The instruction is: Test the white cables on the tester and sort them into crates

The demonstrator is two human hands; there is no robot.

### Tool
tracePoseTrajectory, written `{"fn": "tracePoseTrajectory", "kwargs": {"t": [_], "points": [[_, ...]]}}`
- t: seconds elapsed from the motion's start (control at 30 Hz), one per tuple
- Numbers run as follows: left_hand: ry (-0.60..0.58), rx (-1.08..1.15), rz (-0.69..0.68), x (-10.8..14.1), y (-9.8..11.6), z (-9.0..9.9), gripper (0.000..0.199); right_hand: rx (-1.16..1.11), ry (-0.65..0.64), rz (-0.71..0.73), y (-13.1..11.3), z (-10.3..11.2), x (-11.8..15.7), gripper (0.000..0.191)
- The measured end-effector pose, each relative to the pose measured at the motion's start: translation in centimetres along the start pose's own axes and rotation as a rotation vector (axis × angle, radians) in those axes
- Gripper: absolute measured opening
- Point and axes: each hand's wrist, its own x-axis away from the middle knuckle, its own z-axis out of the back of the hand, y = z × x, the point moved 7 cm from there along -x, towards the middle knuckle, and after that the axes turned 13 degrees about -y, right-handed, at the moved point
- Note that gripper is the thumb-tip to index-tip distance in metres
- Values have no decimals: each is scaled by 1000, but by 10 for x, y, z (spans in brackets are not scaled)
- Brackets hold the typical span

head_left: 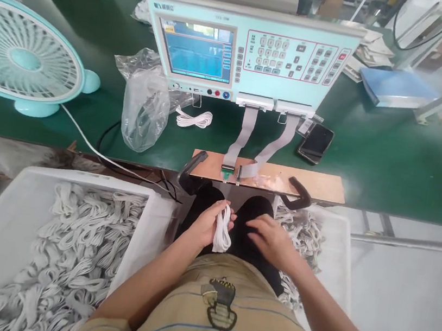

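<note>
My left hand (211, 223) is closed around a folded bundle of white cable (222, 230), held over my lap. To its right, my right hand (270, 238) hovers above my thigh with bent, slightly parted fingers and nothing visible in them. Just beyond both hands, a copper-coloured board (321, 185) lies along the table's front edge. Two grey ribbon cables (246, 128) run from the tester (240, 53) down to small connectors (227, 173) on that board.
White bins of bundled cables stand left (132, 252) and right (341, 259) of my legs. Black clamps (192, 175) grip the board. On the green table (402, 163) are a fan (26, 58), a plastic bag (145, 105), another cable bundle (193, 119), a phone (315, 143) and a blue folder (396, 89).
</note>
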Motion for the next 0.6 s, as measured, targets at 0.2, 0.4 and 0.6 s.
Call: {"fn": "tracePoseTrajectory", "kwargs": {"t": [0.2,0.4,0.6], "points": [[-72,-52,184,3,-12,-21,23,136,-169,360,-61,-41,-23,28],[-145,-502,75,30,-4,-17,36,-194,-64,262,-29,-47,-23,20],[-55,-816,-50,41,6,10,24,-509,-65,44,-20,-56,-23,20]]}}
